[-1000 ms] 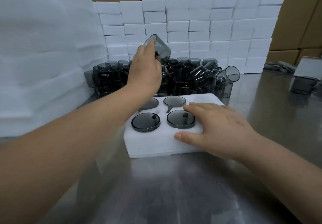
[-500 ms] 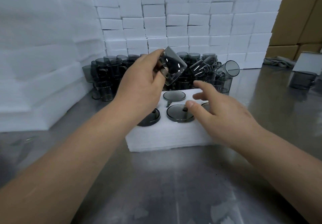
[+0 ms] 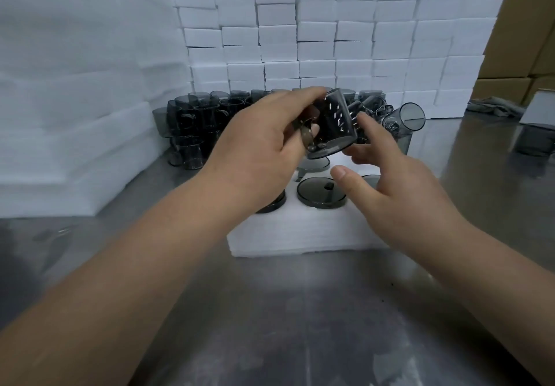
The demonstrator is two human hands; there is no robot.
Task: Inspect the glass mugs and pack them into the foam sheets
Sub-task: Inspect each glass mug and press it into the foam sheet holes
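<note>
My left hand (image 3: 258,142) grips a smoky grey glass mug (image 3: 333,124) by its handle side, tilted, above the white foam sheet (image 3: 300,232). My right hand (image 3: 390,181) has its fingers spread, and the fingertips touch the mug's right side. The foam sheet lies on the steel table and holds several mugs sunk into its holes; one mug base (image 3: 319,193) shows clearly in the front row. A pile of loose grey mugs (image 3: 204,121) stands behind the sheet.
A wall of stacked white foam blocks (image 3: 345,40) rises at the back. Large foam sheets (image 3: 75,100) are piled at the left. One lone mug (image 3: 533,142) stands at the far right. Cardboard boxes (image 3: 534,25) stand behind. The steel table (image 3: 300,325) stretches toward me.
My left hand brought the mug from the pile down and toward me over the foam sheet. My right hand lifted off the sheet and rose to touch the mug.
</note>
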